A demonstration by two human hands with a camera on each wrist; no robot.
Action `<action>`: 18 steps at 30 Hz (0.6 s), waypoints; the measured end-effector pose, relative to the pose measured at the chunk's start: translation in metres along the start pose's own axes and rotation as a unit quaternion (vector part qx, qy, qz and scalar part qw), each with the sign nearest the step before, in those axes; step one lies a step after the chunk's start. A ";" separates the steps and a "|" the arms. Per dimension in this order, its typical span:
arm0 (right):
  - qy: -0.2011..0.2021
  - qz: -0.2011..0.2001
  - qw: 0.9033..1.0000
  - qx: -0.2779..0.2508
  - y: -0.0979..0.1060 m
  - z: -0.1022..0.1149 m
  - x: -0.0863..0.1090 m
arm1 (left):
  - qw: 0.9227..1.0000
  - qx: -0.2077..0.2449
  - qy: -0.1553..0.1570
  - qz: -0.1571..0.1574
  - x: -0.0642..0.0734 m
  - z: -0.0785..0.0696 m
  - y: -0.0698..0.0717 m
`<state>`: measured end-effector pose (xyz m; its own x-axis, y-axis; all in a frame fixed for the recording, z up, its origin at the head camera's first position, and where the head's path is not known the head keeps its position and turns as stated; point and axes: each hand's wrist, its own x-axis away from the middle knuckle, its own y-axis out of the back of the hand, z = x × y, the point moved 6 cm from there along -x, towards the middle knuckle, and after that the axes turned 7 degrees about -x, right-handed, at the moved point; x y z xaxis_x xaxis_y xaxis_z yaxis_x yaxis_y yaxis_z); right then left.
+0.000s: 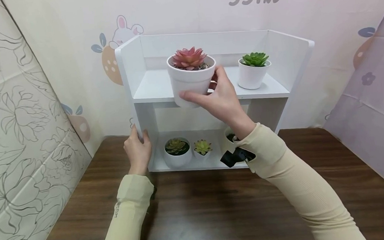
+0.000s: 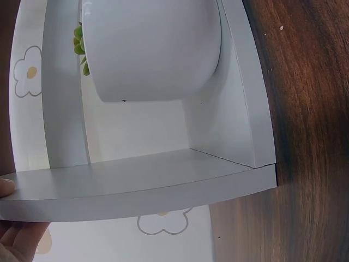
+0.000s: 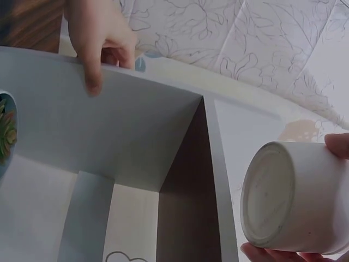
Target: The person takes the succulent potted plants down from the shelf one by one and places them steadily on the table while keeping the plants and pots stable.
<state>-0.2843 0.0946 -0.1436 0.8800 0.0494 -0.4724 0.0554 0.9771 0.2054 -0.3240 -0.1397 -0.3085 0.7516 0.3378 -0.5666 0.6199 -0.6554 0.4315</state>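
Observation:
My right hand (image 1: 225,101) grips a white pot with a red succulent (image 1: 191,79), thumb across its front and fingers around its right side. The pot is upright, in front of the upper board of a white two-tier shelf (image 1: 156,83). In the right wrist view the pot's round base (image 3: 267,194) shows, off the board's edge. My left hand (image 1: 138,150) holds the shelf's left side panel low down. Seen from the right wrist, that hand (image 3: 103,33) has its thumb on the panel's inner face and its fingers outside.
A green succulent in a white pot (image 1: 253,73) stands at the upper tier's right. Below are a dark green potted succulent (image 1: 177,154), a small yellow-green one (image 1: 202,149) and another pot (image 1: 226,143), partly behind my right wrist. The shelf stands on a brown wooden table (image 1: 191,209).

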 end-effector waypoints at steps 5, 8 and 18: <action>-0.010 0.010 1.000 -0.001 -0.002 -0.001 0.006 | 1.000 0.000 -0.004 -0.003 0.000 0.000 0.000; -0.018 0.013 1.000 -0.002 -0.002 -0.003 0.009 | 1.000 0.001 -0.003 -0.003 0.001 -0.001 0.001; -0.012 0.021 1.000 -0.004 -0.002 -0.007 0.015 | 1.000 0.003 0.000 -0.002 0.000 0.000 0.000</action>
<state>-0.2740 0.0943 -0.1571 0.8922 0.0862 -0.4433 0.0143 0.9757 0.2185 -0.3233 -0.1395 -0.3082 0.7484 0.3404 -0.5692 0.6222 -0.6577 0.4247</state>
